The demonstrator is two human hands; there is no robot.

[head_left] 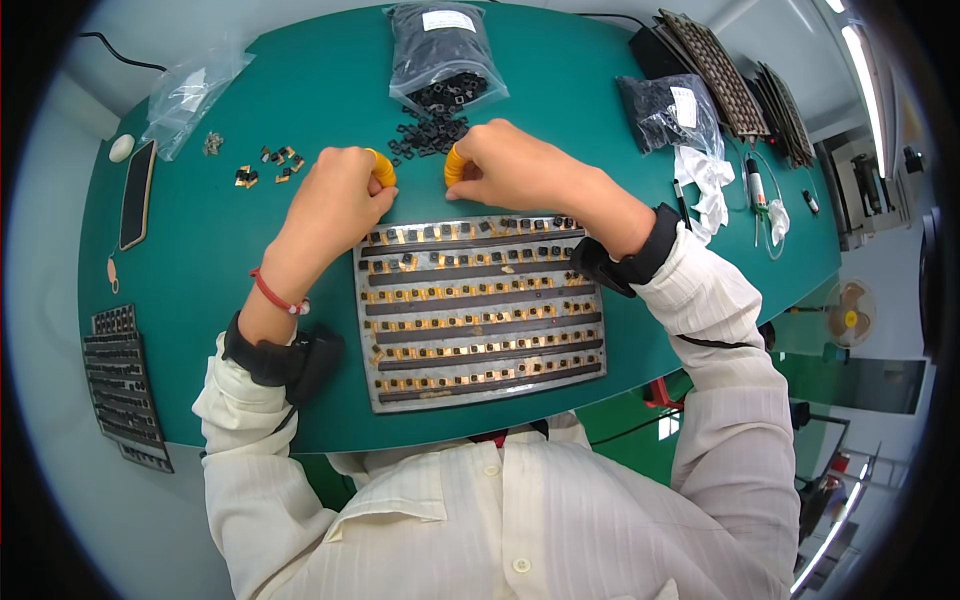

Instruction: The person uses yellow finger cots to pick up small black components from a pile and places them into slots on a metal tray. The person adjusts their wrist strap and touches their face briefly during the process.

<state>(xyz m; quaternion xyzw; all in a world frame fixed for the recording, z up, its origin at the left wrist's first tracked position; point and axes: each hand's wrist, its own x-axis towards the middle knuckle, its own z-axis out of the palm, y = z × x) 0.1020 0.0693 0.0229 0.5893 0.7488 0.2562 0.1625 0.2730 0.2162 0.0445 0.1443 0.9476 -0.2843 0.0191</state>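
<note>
My left hand [338,195] is over the far left corner of a grey metal tray [480,402], its fingers curled and the thumb close to a yellow-sleeved finger. My right hand [505,165], also with a yellow finger sleeve, is closed in a pinch beside a pile of small black plastic parts [432,132]. Anything in either pinch is hidden or too small to make out. Several rows of small black pieces with gold-coloured tabs line the tray. Behind the pile lies an open clear bag of black parts [440,50].
Loose gold-and-black pieces [283,160] and small silvery bits [213,143] lie left of my left hand. A phone [138,195], an empty plastic bag [195,95] and another filled tray [125,380] are farther left. At right are a second parts bag [670,112], crumpled tissue [706,190] and stacked trays [715,75].
</note>
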